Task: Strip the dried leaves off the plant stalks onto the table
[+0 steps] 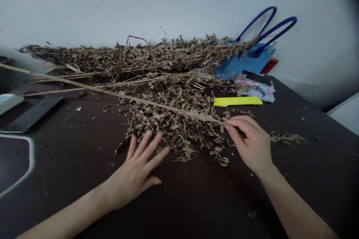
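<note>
A long pale dried stalk [134, 99] stretches from the far left across the pile to my right hand [252, 142], whose thumb and forefinger pinch its thin end. My left hand [134, 171] has its fingers spread at the front left edge of a heap of crumpled dry leaves [168, 119] and holds nothing. Behind the heap, a thick bundle of dried leafy stems [168, 54] lies along the wall. More thin stems lie between bundle and heap.
Right of the heap are a yellow strip [238, 101], a blue bag [244, 61] with upright handles, a dark phone [256, 77] and a crumpled cloth [259, 90]. A dark flat case [33, 114] and a white-rimmed object [31, 157] lie on the left of the dark table [196, 201].
</note>
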The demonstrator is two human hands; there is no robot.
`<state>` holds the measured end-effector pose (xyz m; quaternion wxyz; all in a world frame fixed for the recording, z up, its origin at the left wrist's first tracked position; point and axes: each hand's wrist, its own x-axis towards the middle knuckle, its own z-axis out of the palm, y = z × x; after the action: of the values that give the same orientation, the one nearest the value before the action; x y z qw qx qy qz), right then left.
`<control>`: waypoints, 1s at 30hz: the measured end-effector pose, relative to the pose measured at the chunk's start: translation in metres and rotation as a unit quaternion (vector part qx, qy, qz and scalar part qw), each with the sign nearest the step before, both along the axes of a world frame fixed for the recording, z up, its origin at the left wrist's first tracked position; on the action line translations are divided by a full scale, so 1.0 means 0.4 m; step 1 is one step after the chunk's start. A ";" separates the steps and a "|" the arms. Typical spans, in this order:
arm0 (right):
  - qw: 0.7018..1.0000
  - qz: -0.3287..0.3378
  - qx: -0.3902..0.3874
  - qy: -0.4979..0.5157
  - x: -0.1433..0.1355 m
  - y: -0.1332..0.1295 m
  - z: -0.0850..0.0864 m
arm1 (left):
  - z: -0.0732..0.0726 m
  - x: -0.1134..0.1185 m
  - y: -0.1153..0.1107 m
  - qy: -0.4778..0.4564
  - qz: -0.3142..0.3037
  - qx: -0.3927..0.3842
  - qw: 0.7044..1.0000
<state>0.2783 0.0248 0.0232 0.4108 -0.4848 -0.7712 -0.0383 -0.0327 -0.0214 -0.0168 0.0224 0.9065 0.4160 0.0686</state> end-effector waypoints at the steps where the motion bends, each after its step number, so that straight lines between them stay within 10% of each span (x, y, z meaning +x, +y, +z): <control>1: 1.000 0.002 -0.002 -0.001 -0.001 0.000 -0.002 | -0.011 -0.022 0.000 -0.022 0.067 -0.004 0.998; 5: 1.000 0.015 -0.012 -0.001 -0.006 0.002 -0.009 | -0.047 -0.074 0.032 -0.133 0.197 -0.064 0.969; 17: 0.998 0.047 -0.029 -0.029 -0.031 -0.007 -0.021 | 0.066 0.085 0.076 -0.356 0.124 -0.033 0.926; 24: 0.996 0.056 -0.022 -0.061 -0.048 -0.017 -0.048 | 0.058 0.138 0.098 -0.622 0.156 -0.276 0.716; 30: 0.990 0.093 -0.054 -0.096 -0.069 -0.030 -0.067 | 0.027 0.118 0.096 -0.658 0.193 -0.331 0.648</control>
<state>0.2507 0.0129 -0.0035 0.3102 -0.4263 -0.8497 -0.0045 0.0145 0.0171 -0.0060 0.5748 0.4551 0.4523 0.5078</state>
